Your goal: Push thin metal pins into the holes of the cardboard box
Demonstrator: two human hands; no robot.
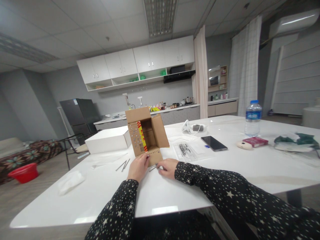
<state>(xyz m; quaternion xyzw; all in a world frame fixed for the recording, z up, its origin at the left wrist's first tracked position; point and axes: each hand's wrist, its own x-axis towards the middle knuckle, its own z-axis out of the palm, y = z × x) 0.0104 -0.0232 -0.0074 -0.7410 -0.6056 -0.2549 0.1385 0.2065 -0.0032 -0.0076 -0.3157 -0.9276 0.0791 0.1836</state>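
A small brown cardboard box (136,133) stands open on the white table, tilted towards me, with its flaps spread and a yellow and red strip along one edge. My left hand (138,167) is closed at the box's lower front flap, thumb and fingers against the cardboard. Just right of it, my right hand (169,167) rests low on the table with curled fingers, its fingertips on thin grey metal rods (152,168) in front of the flap. More such loose rods (124,165) lie left of my left hand. The palm sides of both hands are hidden.
Behind the box lies a long white box (107,141). A clear plastic bag (191,151), a black phone (214,143), a white cabled device (198,128), a pink box (257,142) and a water bottle (253,118) are to the right. A crumpled white tissue (71,181) sits left.
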